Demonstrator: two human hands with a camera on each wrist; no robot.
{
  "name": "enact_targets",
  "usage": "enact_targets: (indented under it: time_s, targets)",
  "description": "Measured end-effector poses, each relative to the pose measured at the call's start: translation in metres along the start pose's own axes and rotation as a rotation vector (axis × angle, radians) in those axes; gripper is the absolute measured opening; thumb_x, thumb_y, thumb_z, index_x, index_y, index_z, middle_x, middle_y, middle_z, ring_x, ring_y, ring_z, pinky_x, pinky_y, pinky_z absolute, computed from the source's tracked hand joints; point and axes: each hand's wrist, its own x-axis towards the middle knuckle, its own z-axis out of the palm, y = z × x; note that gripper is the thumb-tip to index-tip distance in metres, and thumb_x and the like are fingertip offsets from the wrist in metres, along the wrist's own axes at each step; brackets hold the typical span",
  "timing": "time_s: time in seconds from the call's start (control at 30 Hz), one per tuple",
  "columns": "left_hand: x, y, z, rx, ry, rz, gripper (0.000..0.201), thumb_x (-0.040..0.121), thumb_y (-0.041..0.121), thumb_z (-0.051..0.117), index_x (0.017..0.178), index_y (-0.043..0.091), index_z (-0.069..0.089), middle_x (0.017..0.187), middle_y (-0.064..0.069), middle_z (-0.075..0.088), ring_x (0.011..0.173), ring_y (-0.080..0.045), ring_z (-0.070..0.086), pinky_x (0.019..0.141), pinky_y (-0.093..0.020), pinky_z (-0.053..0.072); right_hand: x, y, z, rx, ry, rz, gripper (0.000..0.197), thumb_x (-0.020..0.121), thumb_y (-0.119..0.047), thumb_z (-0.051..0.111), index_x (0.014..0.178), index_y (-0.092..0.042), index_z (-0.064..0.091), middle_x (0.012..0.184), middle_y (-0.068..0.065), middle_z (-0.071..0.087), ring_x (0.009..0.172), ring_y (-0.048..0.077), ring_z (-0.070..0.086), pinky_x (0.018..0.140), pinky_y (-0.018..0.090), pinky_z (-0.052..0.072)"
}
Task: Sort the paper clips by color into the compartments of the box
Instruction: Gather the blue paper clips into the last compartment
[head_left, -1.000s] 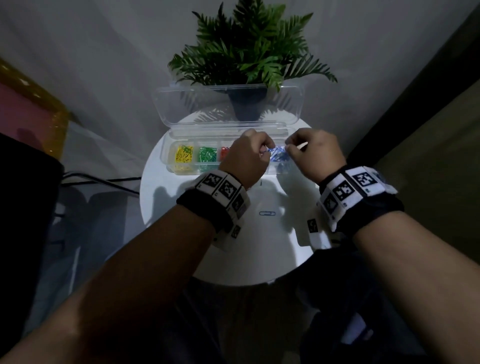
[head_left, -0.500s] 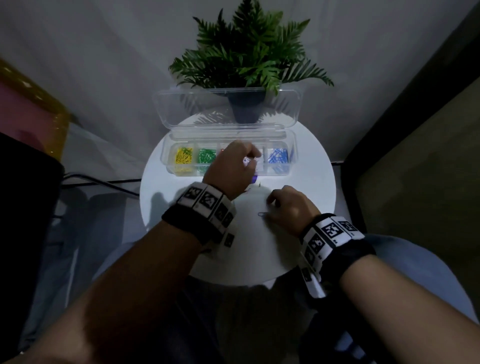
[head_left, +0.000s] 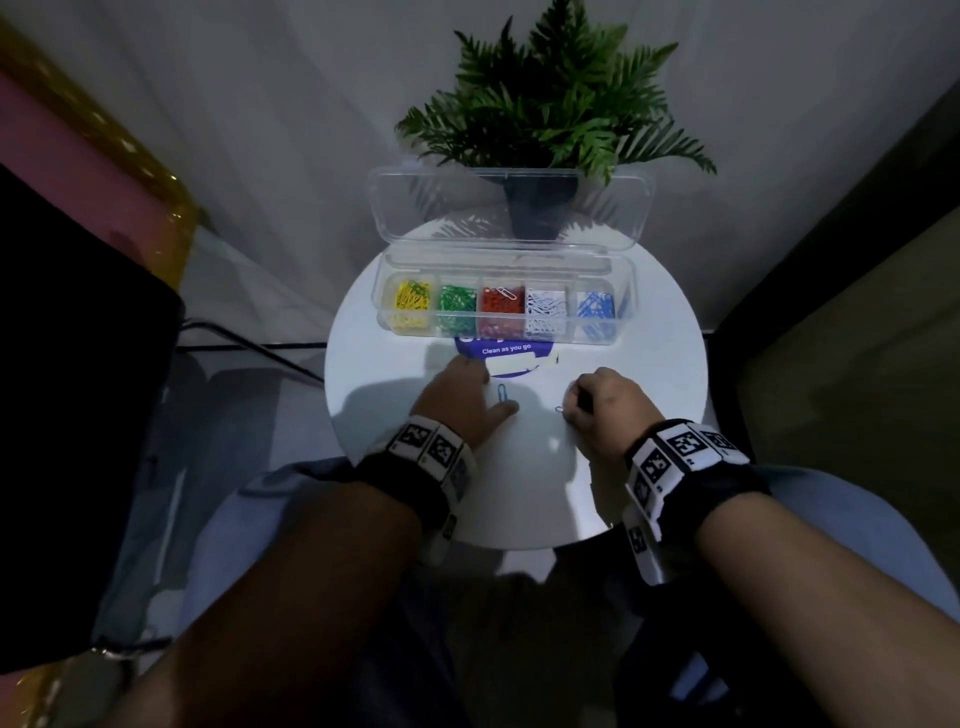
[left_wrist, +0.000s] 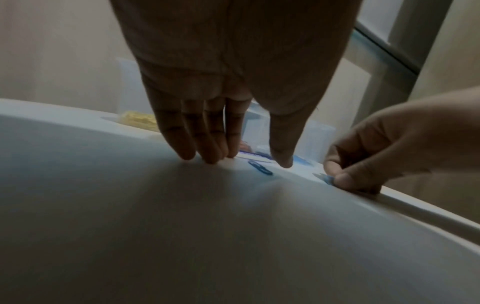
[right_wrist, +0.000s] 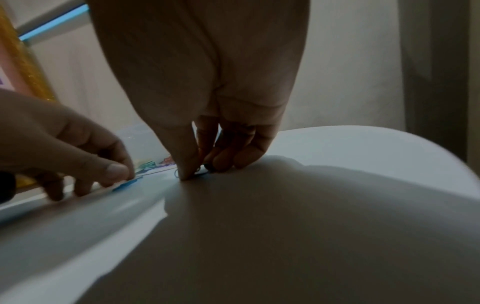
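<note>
The clear box (head_left: 618, 332) stands open at the table's back, holding yellow, green, red, white and blue paper clips in separate compartments. One white clip (head_left: 506, 293) lies on top of the red ones. My left hand (head_left: 494, 401) rests on the table with straight fingers. A blue paper clip (head_left: 503, 391) lies loose between its index finger and thumb, also seen in the left wrist view (left_wrist: 260, 167). My right hand (head_left: 569, 410) pinches a second, bluish paper clip (head_left: 560, 410) against the tabletop with thumb and fingers (right_wrist: 187, 164).
The round white table (head_left: 649, 364) carries a blue sticker (head_left: 506, 349) just in front of the box. A potted fern (head_left: 545, 130) stands behind the raised lid (head_left: 405, 208). A wall is behind it and a dark panel on the right.
My right hand came back from the blue compartment to the clip on the table and pinches it. My left hand dropped from the box to the table; a blue clip now lies beside it.
</note>
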Motion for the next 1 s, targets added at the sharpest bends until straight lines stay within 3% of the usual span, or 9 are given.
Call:
enact_targets:
  time_s: [0.2, 0.3, 0.37, 0.53, 0.63, 0.7, 0.83, 0.9, 1.0]
  targets:
    - [0.003, 0.013, 0.010, 0.035, -0.004, 0.056, 0.016, 0.090, 0.019, 0.057, 0.101, 0.008, 0.060, 0.112, -0.013, 0.059, 0.106, -0.030, 0.056, 0.091, -0.039, 0.046, -0.005, 0.000, -0.004, 0.010, -0.054, -0.005, 0.017, 0.090, -0.016, 0.049, 0.094, -0.004, 0.061, 0.099, 0.017, 0.060, 0.093, 0.032, 0.058, 0.080, 0.032, 0.041]
    - [0.001, 0.016, 0.014, 0.106, -0.018, 0.078, 0.019, 0.094, 0.017, 0.049, 0.108, 0.006, 0.056, 0.116, -0.014, 0.056, 0.109, -0.030, 0.055, 0.093, -0.041, 0.046, -0.005, 0.000, -0.013, 0.151, 0.023, -0.018, 0.007, 0.087, -0.012, 0.053, 0.081, -0.015, 0.053, 0.081, 0.002, 0.060, 0.077, 0.023, 0.054, 0.070, 0.024, 0.039]
    - [0.001, 0.017, 0.017, 0.164, -0.008, 0.094, 0.020, 0.096, 0.015, 0.043, 0.112, 0.005, 0.051, 0.120, -0.014, 0.053, 0.113, -0.029, 0.051, 0.094, -0.039, 0.044, -0.003, -0.001, -0.019, 0.236, 0.063, -0.035, 0.017, 0.082, -0.009, 0.061, 0.076, -0.020, 0.050, 0.070, -0.005, 0.055, 0.065, 0.014, 0.050, 0.059, 0.014, 0.037]
    - [0.003, 0.018, 0.017, 0.217, -0.049, 0.120, 0.025, 0.095, 0.010, 0.040, 0.117, 0.004, 0.049, 0.123, -0.015, 0.050, 0.117, -0.029, 0.048, 0.098, -0.040, 0.044, -0.002, -0.006, -0.021, 0.363, -0.055, -0.059, 0.017, 0.079, -0.008, 0.065, 0.096, -0.013, 0.065, 0.066, -0.002, 0.061, 0.062, 0.007, 0.054, 0.074, 0.025, 0.044]
    - [0.001, 0.022, 0.008, -0.032, -0.015, 0.154, 0.020, 0.095, 0.017, 0.046, 0.103, 0.006, 0.060, 0.110, -0.014, 0.060, 0.103, -0.027, 0.056, 0.088, -0.032, 0.043, -0.005, -0.006, -0.017, 0.481, -0.072, -0.080, 0.023, 0.083, -0.003, 0.061, 0.103, -0.012, 0.067, 0.068, 0.000, 0.066, 0.057, -0.002, 0.058, 0.070, 0.016, 0.047]
    - [-0.002, 0.027, 0.001, -0.260, 0.034, 0.206, 0.017, 0.093, 0.016, 0.051, 0.094, 0.006, 0.064, 0.100, -0.012, 0.065, 0.089, -0.022, 0.059, 0.076, -0.022, 0.038, -0.006, -0.005, -0.020, 0.547, -0.062, -0.080, 0.020, 0.082, -0.003, 0.063, 0.101, -0.010, 0.069, 0.073, 0.007, 0.069, 0.058, 0.002, 0.058, 0.067, 0.016, 0.048]
    - [-0.004, 0.034, -0.011, -0.451, 0.055, 0.253, 0.011, 0.093, 0.012, 0.053, 0.086, 0.010, 0.062, 0.075, 0.005, 0.058, 0.059, 0.007, 0.054, 0.061, -0.002, 0.036, -0.005, -0.005, -0.031, 0.577, -0.042, -0.111, 0.012, 0.083, -0.007, 0.064, 0.076, -0.016, 0.067, 0.069, 0.004, 0.064, 0.050, -0.003, 0.053, 0.058, 0.012, 0.045]
    - [-0.001, 0.033, -0.013, -0.481, 0.081, 0.246, 0.009, 0.092, 0.014, 0.056, 0.088, 0.011, 0.063, 0.071, 0.015, 0.055, 0.057, 0.010, 0.052, 0.060, 0.000, 0.036, -0.003, -0.007, -0.038, 0.549, -0.009, -0.120, 0.009, 0.082, -0.011, 0.065, 0.074, -0.015, 0.066, 0.066, 0.004, 0.062, 0.049, -0.002, 0.052, 0.056, 0.010, 0.043]
    - [0.001, 0.039, -0.016, -0.498, 0.086, 0.257, 0.007, 0.091, 0.015, 0.056, 0.086, 0.016, 0.061, 0.069, 0.016, 0.053, 0.061, 0.006, 0.050, 0.060, -0.003, 0.036, 0.003, -0.011, -0.050, 0.530, 0.069, -0.109, 0.005, 0.081, -0.013, 0.067, 0.078, -0.010, 0.068, 0.064, 0.004, 0.062, 0.051, 0.000, 0.053, 0.057, 0.007, 0.042]
